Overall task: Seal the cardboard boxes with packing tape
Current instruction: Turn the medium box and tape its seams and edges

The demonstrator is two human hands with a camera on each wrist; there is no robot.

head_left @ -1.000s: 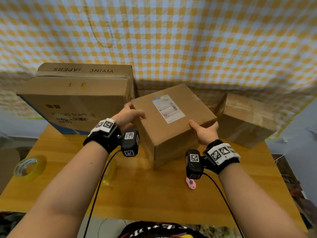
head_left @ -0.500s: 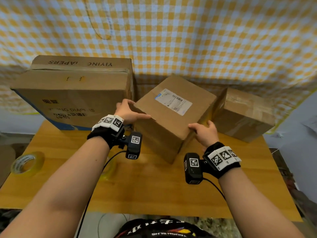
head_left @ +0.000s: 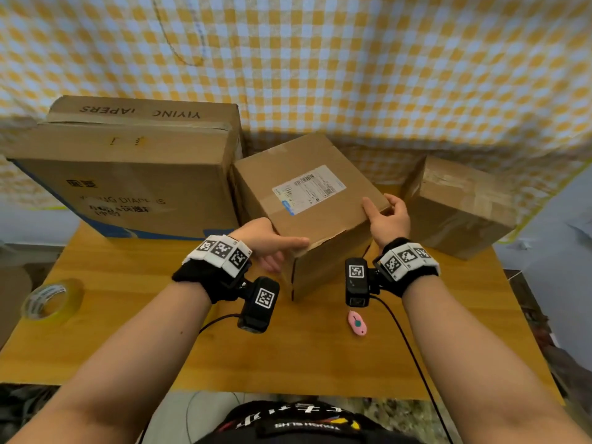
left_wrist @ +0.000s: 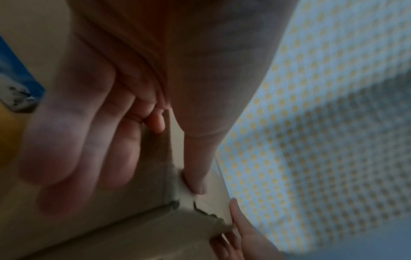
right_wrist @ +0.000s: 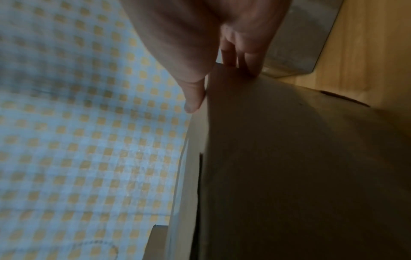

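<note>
The middle cardboard box (head_left: 315,216) stood on the wooden table (head_left: 160,341), touching the large box (head_left: 128,174) to its left and apart from the small taped box (head_left: 461,206) to its right. The left hand (head_left: 266,241) pinched its near-left edge, thumb on top and fingers on the side. The right hand (head_left: 389,216) gripped its right corner. Near of the box lay open tabletop with a pink cutter (head_left: 357,323); the tape roll (head_left: 53,301) sat far left of it.

Wooden table (head_left: 320,363): three boxes (head_left: 134,174), tape roll (head_left: 51,302), pink cutter, perhaps (head_left: 357,322).
</note>
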